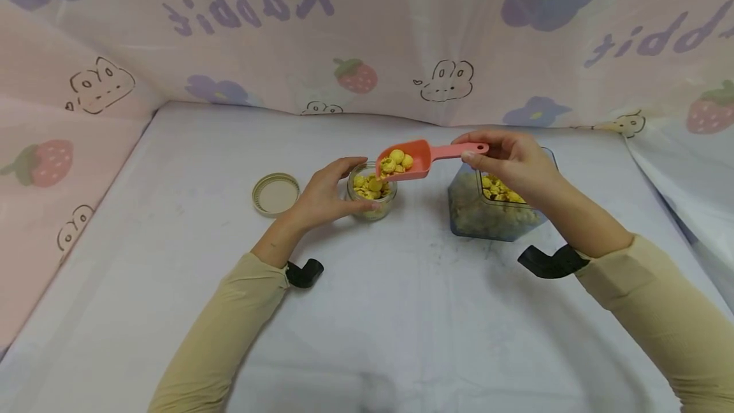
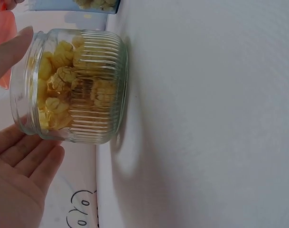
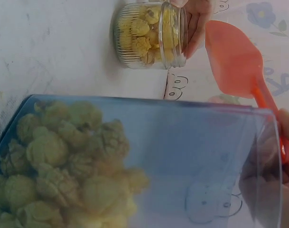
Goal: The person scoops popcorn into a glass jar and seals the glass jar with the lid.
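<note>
My left hand (image 1: pixel 327 195) holds a ribbed glass jar (image 2: pixel 99 88), thumb on the near side of the rim and fingers round the far side. Yellow popcorn (image 2: pixel 61 80) fills much of the jar, which stands upright on the table. In my right hand (image 1: pixel 518 161) is the handle of a coral-pink scoop (image 1: pixel 421 161), pinched between thumb and fingers. More popcorn (image 1: pixel 397 159) sits in the scoop's bowl, its lip over the jar's mouth. Below my right hand stands a translucent blue container (image 1: pixel 476 218), partly filled with popcorn (image 3: pixel 54 156).
Left of the jar, a round jar lid (image 1: pixel 276 194) lies on the white-covered table (image 1: pixel 367 311). Behind the table hangs a pink printed curtain (image 1: pixel 390 37), which also runs along the left side. A black curved piece sits at each wrist.
</note>
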{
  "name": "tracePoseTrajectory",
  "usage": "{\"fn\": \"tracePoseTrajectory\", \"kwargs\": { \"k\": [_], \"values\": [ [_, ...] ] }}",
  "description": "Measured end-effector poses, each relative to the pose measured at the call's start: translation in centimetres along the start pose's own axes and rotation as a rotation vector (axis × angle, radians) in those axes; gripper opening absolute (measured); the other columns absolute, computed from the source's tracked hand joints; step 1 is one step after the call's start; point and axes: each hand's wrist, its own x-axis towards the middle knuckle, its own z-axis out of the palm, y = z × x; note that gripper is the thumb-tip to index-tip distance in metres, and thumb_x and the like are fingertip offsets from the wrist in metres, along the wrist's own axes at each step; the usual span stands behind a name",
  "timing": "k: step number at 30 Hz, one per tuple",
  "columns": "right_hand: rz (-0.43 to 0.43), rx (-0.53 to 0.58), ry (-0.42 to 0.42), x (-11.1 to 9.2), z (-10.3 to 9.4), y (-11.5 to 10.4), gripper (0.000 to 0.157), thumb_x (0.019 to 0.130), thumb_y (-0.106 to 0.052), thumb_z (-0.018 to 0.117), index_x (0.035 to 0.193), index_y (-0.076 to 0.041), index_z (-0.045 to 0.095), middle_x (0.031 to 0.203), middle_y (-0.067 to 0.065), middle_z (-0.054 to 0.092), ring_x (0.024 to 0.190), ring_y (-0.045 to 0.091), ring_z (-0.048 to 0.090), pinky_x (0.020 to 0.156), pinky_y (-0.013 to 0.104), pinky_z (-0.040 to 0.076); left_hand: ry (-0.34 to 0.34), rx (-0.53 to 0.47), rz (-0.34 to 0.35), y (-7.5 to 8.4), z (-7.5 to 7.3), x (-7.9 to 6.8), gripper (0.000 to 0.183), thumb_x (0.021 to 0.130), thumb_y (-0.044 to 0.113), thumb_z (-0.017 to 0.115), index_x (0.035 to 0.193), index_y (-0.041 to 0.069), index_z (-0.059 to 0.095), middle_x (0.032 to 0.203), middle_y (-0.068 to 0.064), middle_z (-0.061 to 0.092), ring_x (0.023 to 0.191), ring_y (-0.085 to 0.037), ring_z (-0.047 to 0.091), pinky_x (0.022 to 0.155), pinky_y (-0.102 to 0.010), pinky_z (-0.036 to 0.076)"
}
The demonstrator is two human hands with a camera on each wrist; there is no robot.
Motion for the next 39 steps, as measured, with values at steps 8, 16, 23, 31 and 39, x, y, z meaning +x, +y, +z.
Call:
{"fn": "tracePoseTrajectory", "kwargs": {
  "k": [8,16,23,31,39],
  "values": [
    [-0.015,-0.077,-0.012,0.06,0.18,-0.32,0.03,0.093,-0.021,0.063,0.12,-0.007,0.065,0.091,0.002,0.052,0.068,0.016,0.044,0.05,0.025,0.035,0.0,0.003,-0.007,0.02,0.04,0.07,0.081,0.076,0.033,0.082,0.142,0.006,0.043,0.143,-0.007,0.048,0.131,-0.027,0.047,0.11,-0.041,0.037],
    [-0.033,-0.162,-0.038,0.28,0.29,-0.52,0.027,0.094,-0.017,0.062,0.119,-0.006,0.065,0.095,0.004,0.055,0.075,0.018,0.05,0.056,0.023,0.042,-0.003,0.004,-0.012,-0.01,0.05,0.09,0.082,0.076,0.033,0.082,0.142,0.006,0.043,0.143,-0.007,0.047,0.131,-0.026,0.047,0.11,-0.04,0.037],
    [-0.082,-0.198,-0.065,0.38,0.34,-0.68,0.025,0.094,-0.014,0.061,0.117,-0.004,0.064,0.097,0.007,0.055,0.076,0.019,0.051,0.059,0.021,0.043,0.006,-0.004,-0.005,-0.07,0.05,0.07,0.082,0.075,0.032,0.083,0.142,0.006,0.043,0.142,-0.007,0.048,0.131,-0.027,0.047,0.111,-0.04,0.037],
    [-0.114,-0.226,-0.071,0.46,0.59,-0.79,0.023,0.094,-0.009,0.06,0.115,-0.002,0.065,0.096,0.008,0.054,0.073,0.017,0.051,0.057,0.022,0.042,0.004,-0.005,-0.003,-0.08,0.0,0.08,0.081,0.075,0.03,0.083,0.142,0.007,0.043,0.144,-0.007,0.047,0.131,-0.027,0.046,0.111,-0.041,0.036],
    [-0.169,-0.224,-0.083,0.45,0.36,-0.85,0.025,0.093,-0.009,0.061,0.116,-0.001,0.065,0.095,0.008,0.054,0.071,0.014,0.051,0.057,0.021,0.041,0.007,-0.025,0.003,-0.13,0.04,0.11,0.08,0.075,0.028,0.083,0.141,0.007,0.044,0.142,-0.007,0.049,0.131,-0.026,0.047,0.111,-0.04,0.036]
  ]
}}
